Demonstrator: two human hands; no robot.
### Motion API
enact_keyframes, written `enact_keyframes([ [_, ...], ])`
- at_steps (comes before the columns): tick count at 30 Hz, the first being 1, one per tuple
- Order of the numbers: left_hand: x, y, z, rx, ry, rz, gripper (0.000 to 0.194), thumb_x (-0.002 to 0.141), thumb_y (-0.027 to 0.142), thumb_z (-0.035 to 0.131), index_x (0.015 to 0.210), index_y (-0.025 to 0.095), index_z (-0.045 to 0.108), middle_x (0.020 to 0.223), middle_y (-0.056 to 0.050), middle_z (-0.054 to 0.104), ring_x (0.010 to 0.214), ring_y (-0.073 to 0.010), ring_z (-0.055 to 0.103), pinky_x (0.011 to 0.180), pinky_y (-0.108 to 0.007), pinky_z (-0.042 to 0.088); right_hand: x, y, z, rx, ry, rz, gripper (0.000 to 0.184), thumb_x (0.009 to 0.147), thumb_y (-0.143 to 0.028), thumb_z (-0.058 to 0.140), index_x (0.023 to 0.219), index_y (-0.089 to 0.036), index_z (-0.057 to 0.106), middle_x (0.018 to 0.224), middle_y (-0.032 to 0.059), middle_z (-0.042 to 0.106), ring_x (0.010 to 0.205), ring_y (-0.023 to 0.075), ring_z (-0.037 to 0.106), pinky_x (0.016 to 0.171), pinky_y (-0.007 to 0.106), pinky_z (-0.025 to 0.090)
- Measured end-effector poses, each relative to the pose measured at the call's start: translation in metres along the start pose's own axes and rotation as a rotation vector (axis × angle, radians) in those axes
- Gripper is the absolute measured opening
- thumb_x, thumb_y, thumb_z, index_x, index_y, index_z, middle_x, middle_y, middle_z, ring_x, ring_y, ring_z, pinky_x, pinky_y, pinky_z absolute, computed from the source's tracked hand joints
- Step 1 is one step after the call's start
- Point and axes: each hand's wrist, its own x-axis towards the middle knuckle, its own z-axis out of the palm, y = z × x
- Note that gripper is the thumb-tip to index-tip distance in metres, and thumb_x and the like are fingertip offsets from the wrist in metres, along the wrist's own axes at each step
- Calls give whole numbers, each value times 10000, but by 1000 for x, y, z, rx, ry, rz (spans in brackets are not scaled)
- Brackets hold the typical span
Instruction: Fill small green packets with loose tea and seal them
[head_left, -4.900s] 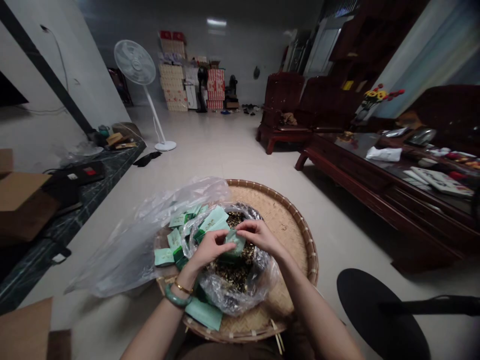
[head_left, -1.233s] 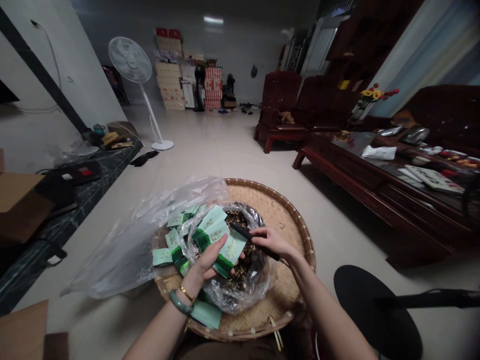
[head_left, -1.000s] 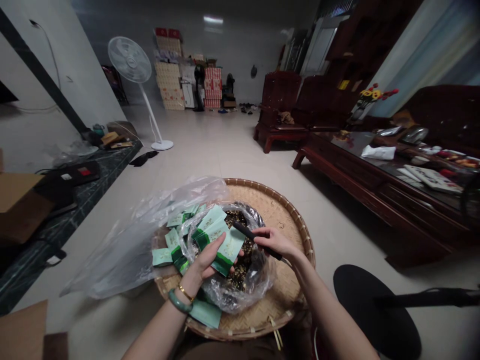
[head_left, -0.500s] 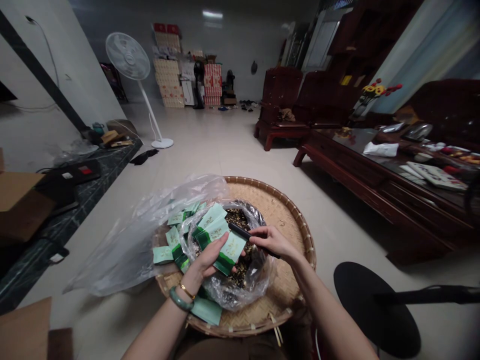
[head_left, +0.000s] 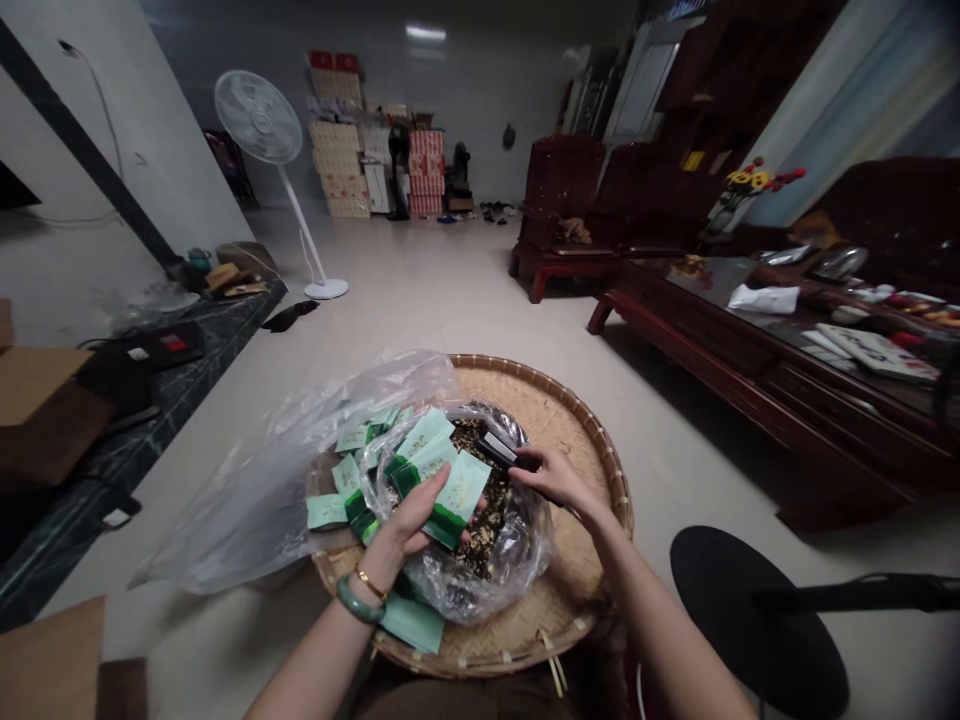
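Observation:
My left hand [head_left: 421,515] is closed on a pale-green sachet [head_left: 466,484] with a dark green lower band, thumb over its front. In my right hand [head_left: 555,478] is a slim black handheld heat sealer [head_left: 499,450], a pale strip showing along its inner side. It is apart from the sachet, just to its upper right. Under both hands a clear plastic bag [head_left: 457,590] lies open, holding a dark and pale loose dry mix [head_left: 480,548]. Several more green sachets [head_left: 349,478] lie at its left, some on its rim. All rest on a round woven bamboo tray [head_left: 574,440].
A large clear plastic sheet [head_left: 247,520] drapes off the tray's left side. A black round stand base [head_left: 720,600] is at the right. A dark wooden table [head_left: 720,350] stands beyond it. A white fan [head_left: 326,289] and a cardboard box [head_left: 37,385] are on the left.
Earlier both hands pinched a sachet; then the sealer appeared in my right hand, against the sachet's upper edge. Now it has come away to the right, its pale inner strip visible.

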Motion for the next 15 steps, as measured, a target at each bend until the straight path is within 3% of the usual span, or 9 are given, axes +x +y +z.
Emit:
enact_keyframes([
  [3,-2,1,3,-22,17,13,459,903,447,499,1230,126,519,923,-142,723,762,-231,685,559,-313,579,3,9,5,-242,81,-71,368,693,-306,689,1032,-165,708,955,94,718,836,253,633,752,328,471],
  [5,-3,1,5,-30,28,7,461,897,441,514,1224,117,521,923,-146,720,757,-233,687,561,-315,576,3,8,12,-238,158,-96,399,691,-327,697,1061,-178,695,989,98,708,902,270,623,803,356,465],
  [8,-2,-2,7,-29,26,10,461,873,451,551,1185,112,548,920,-147,717,754,-231,687,590,-324,569,2,-3,26,40,216,-111,377,770,-428,623,1048,-182,688,1017,92,700,915,245,625,817,361,471],
  [11,3,-7,5,18,12,47,454,819,481,612,1072,104,618,904,-134,713,778,-223,674,662,-331,552,0,-15,42,358,161,-71,342,747,-483,640,861,-167,703,816,53,710,731,190,630,686,306,490],
  [15,13,-7,2,254,140,296,355,694,414,745,893,127,680,812,-41,692,747,-158,621,680,-249,491,-5,-26,52,470,109,-28,330,655,-485,728,638,-162,659,568,8,618,520,134,538,514,258,427],
])
